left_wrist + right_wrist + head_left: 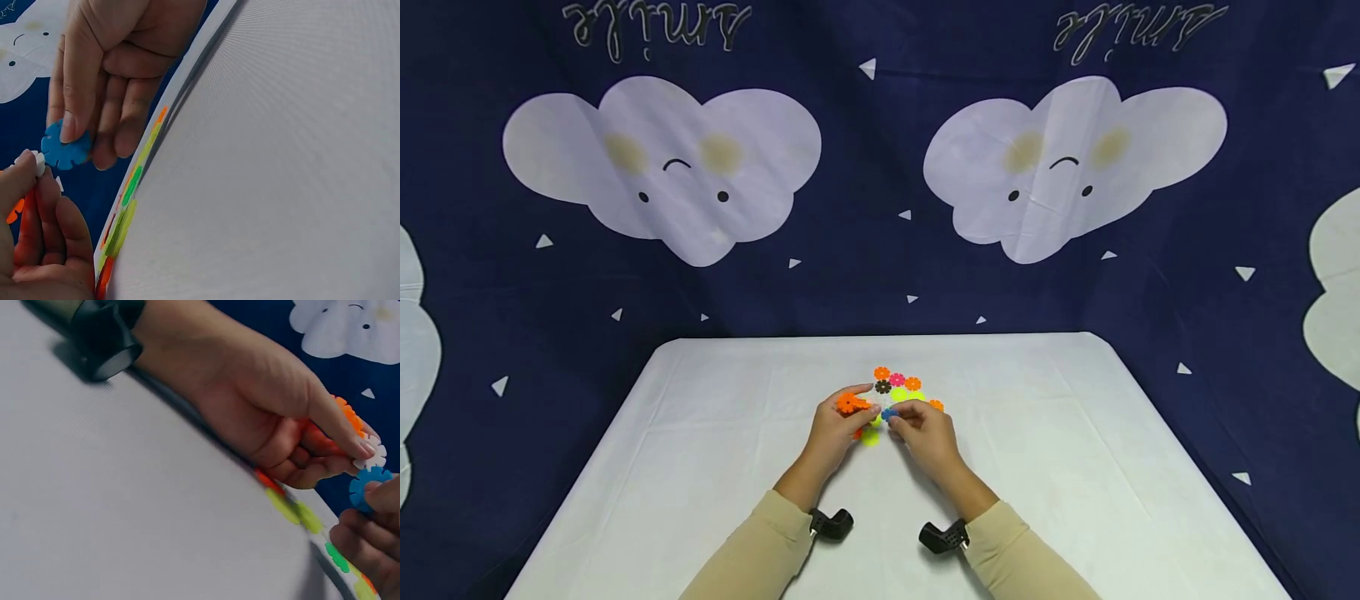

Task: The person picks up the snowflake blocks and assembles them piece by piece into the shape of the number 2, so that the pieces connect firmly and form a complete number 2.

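My left hand [833, 429] pinches a white notched plastic disc [377, 456] between thumb and fingers. Orange discs [847, 403] sit beside the white one at that hand and appear joined to it. A blue notched disc [65, 154] is pinched by my right hand [931, 437], thumb on its face. The blue disc's edge meets the white disc's edge; whether their slots interlock I cannot tell. Both hands are raised a little above the table, close together.
Loose discs lie on the white table [715, 467] around and beyond the hands: a black disc [883, 387], a pink disc [897, 379], several orange and yellow-green ones, and a green disc [337, 557]. A dark blue cloud-patterned cloth [872, 167] hangs behind.
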The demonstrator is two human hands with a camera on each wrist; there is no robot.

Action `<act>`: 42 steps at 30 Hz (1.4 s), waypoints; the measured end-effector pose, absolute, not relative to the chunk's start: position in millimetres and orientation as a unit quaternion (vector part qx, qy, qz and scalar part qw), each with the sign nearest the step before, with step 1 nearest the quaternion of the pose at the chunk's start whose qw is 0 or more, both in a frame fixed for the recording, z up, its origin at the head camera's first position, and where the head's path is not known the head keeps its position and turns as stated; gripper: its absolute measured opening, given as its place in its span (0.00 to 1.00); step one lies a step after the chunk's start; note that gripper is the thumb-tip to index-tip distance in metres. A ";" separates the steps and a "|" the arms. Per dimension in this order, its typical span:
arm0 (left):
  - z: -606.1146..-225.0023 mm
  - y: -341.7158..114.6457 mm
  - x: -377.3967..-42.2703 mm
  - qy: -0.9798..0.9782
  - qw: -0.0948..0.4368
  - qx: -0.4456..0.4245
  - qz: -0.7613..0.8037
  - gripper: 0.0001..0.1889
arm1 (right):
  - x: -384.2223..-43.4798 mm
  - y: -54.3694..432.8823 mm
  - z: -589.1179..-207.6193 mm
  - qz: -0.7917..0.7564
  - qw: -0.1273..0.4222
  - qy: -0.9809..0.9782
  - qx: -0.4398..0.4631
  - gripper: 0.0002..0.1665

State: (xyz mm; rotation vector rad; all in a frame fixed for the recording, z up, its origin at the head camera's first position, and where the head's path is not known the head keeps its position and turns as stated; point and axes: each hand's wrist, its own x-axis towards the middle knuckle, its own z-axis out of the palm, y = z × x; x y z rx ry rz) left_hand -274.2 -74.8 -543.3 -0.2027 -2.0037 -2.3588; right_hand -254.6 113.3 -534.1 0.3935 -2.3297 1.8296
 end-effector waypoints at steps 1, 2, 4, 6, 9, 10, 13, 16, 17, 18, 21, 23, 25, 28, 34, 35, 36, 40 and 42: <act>-542.8 -74.8 -274.0 -0.645 0.019 -0.065 -0.761 0.25 | -254.0 112.4 -534.6 0.606 0.087 -0.778 0.139 0.06; -542.3 -74.9 -273.8 -0.642 0.017 -0.067 -0.763 0.26 | -253.3 111.6 -534.9 0.599 0.101 -0.780 0.149 0.06; -541.7 -74.6 -273.8 -0.637 0.009 -0.069 -0.768 0.26 | -252.5 110.1 -535.4 0.577 0.136 -0.788 0.166 0.07; -541.6 -74.1 -274.0 -0.632 0.002 -0.070 -0.772 0.24 | -252.0 108.9 -535.8 0.558 0.170 -0.792 0.180 0.08; -541.2 -73.6 -273.6 -0.635 -0.001 -0.063 -0.770 0.22 | -251.6 107.7 -536.4 0.546 0.212 -0.788 0.191 0.09; -541.2 -73.6 -273.4 -0.638 0.003 -0.060 -0.767 0.21 | -251.6 107.5 -536.6 0.543 0.221 -0.787 0.192 0.09; -540.6 -73.8 -272.6 -0.643 0.010 -0.055 -0.764 0.20 | -251.5 107.2 -537.1 0.537 0.240 -0.785 0.196 0.10; -540.8 -73.7 -272.8 -0.638 0.013 -0.057 -0.768 0.20 | -252.2 107.0 -537.9 0.520 0.253 -0.790 0.205 0.10; -540.9 -73.8 -272.9 -0.636 0.012 -0.058 -0.769 0.20 | -252.4 107.1 -538.4 0.513 0.257 -0.792 0.211 0.10; -540.9 -73.7 -273.1 -0.634 0.012 -0.059 -0.771 0.20 | -252.8 107.1 -538.7 0.507 0.260 -0.793 0.215 0.09; -541.5 -73.3 -273.6 -0.625 0.009 -0.056 -0.779 0.19 | -253.3 106.7 -539.7 0.493 0.273 -0.793 0.230 0.09; -540.8 -72.9 -273.0 -0.623 0.008 -0.054 -0.780 0.17 | -253.2 106.4 -540.3 0.484 0.285 -0.792 0.238 0.09; -539.9 -72.1 -272.2 -0.626 0.010 -0.053 -0.778 0.16 | -252.7 105.4 -540.9 0.473 0.305 -0.789 0.244 0.10; -538.2 -70.2 -271.4 -0.630 0.017 -0.052 -0.775 0.16 | -251.7 103.7 -542.1 0.450 0.347 -0.783 0.254 0.11; -535.8 -65.6 -271.4 -0.608 0.017 -0.042 -0.793 0.13 | -249.3 100.0 -543.0 0.431 0.407 -0.760 0.266 0.13; -535.7 -65.2 -271.4 -0.605 0.014 -0.041 -0.795 0.13 | -248.8 99.7 -543.0 0.432 0.413 -0.757 0.266 0.13; -535.2 -64.9 -271.3 -0.603 0.011 -0.042 -0.796 0.13 | -248.3 99.5 -543.1 0.432 0.417 -0.754 0.265 0.13; -535.0 -65.0 -271.6 -0.595 -0.010 -0.056 -0.802 0.12 | -246.7 99.2 -543.6 0.432 0.423 -0.753 0.260 0.14; -534.6 -65.1 -271.7 -0.591 -0.021 -0.065 -0.804 0.11 | -246.5 99.5 -544.1 0.431 0.422 -0.754 0.259 0.13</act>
